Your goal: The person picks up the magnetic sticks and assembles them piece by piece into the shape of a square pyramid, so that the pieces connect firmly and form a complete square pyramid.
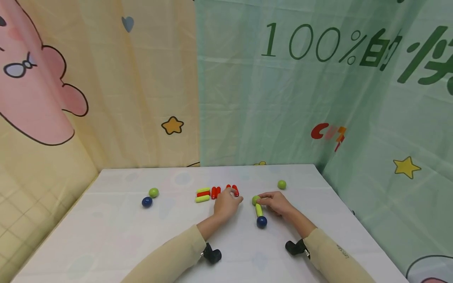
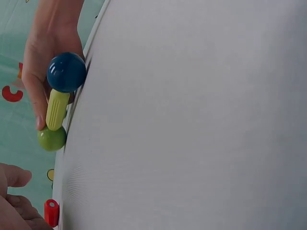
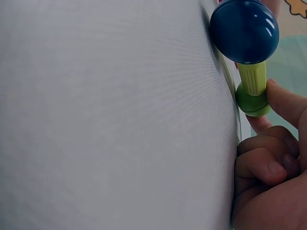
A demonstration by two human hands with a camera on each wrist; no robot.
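Observation:
My right hand [image 1: 277, 202] pinches a green ball [image 1: 256, 200] between thumb and a finger. A yellow-green ribbed rod [image 1: 259, 210] joins that ball to a dark blue ball [image 1: 262, 222]; in the right wrist view the blue ball [image 3: 244, 31] is nearest the camera. My left hand [image 1: 227, 203] reaches over two red rods [image 1: 236, 190], thumb spread from its fingers. The left wrist view has one red rod [image 2: 51, 212] beside those fingers; whether they touch it is hard to tell.
Left of my left hand lie more red rods [image 1: 214, 192] and yellow-green rods [image 1: 203, 199] with a red one between. A loose green ball [image 1: 153, 192] and blue ball [image 1: 146, 202] are at the left. Another green ball [image 1: 281, 184] lies at the back right of the white table [image 1: 106, 236].

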